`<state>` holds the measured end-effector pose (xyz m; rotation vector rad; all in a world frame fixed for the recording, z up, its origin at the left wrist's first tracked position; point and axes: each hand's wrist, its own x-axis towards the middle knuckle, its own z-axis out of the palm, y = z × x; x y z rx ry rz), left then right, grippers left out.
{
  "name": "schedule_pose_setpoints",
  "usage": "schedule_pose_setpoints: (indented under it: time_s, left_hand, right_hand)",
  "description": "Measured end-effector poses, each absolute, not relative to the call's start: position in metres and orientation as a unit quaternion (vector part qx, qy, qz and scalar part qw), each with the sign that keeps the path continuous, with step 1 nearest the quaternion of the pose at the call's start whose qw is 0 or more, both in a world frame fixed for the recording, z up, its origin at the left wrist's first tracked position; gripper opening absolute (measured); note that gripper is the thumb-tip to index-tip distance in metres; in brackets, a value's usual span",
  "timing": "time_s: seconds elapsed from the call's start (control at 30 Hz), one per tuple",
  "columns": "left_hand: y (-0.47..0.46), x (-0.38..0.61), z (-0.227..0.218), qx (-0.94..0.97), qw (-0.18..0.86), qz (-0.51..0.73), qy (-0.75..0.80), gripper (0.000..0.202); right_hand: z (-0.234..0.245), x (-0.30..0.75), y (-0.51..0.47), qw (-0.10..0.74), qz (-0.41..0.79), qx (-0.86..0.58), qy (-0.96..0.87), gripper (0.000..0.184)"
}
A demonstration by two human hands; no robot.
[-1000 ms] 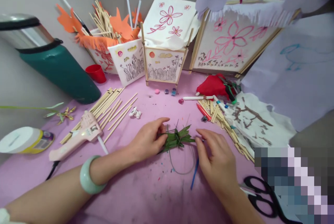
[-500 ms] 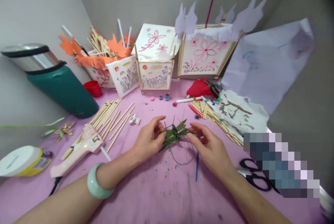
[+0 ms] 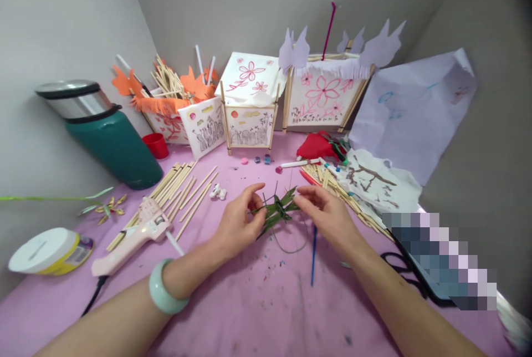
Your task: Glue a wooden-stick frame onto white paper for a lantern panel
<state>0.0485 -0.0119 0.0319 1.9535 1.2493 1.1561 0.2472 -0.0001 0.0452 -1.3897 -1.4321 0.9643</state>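
A small bundle of green leaves (image 3: 277,210) tied with thin dark wire is held just above the pink tabletop (image 3: 257,312). My left hand (image 3: 239,223) pinches its left end, thumb and fingers closed on the stems; a pale green bangle sits on that wrist. My right hand (image 3: 324,214) pinches the right end, fingers closed on the leaf tips or the wire. A loop of wire (image 3: 291,243) hangs down from the bundle onto the table. A thin blue stick (image 3: 313,254) lies under my right hand.
A pink glue gun (image 3: 135,233) and loose wooden sticks (image 3: 183,185) lie at left, beside a green flask (image 3: 110,143) and a tape roll (image 3: 47,246). Paper lanterns (image 3: 249,116) stand at the back. Markers, sticks and painted paper (image 3: 374,179) lie at right, with black scissors (image 3: 405,268).
The camera has pulled back and tilted up. Both hands have lifted the leaf bundle slightly and drawn closer together on it.
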Motion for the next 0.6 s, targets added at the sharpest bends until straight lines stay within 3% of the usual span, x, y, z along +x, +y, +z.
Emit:
schedule_pose_setpoints:
  time_s: [0.2, 0.6]
  left_hand:
    - [-0.010, 0.049, 0.031, 0.701, 0.323, 0.439, 0.460, 0.043]
    - [-0.011, 0.048, 0.035, 0.544, 0.577, 0.451, 0.410, 0.056]
  right_hand:
    - [0.036, 0.235, -0.006, 0.439, 0.476, -0.536, -0.542, 0.025]
    - [0.032, 0.237, -0.011, 0.462, 0.584, -0.490, -0.453, 0.027]
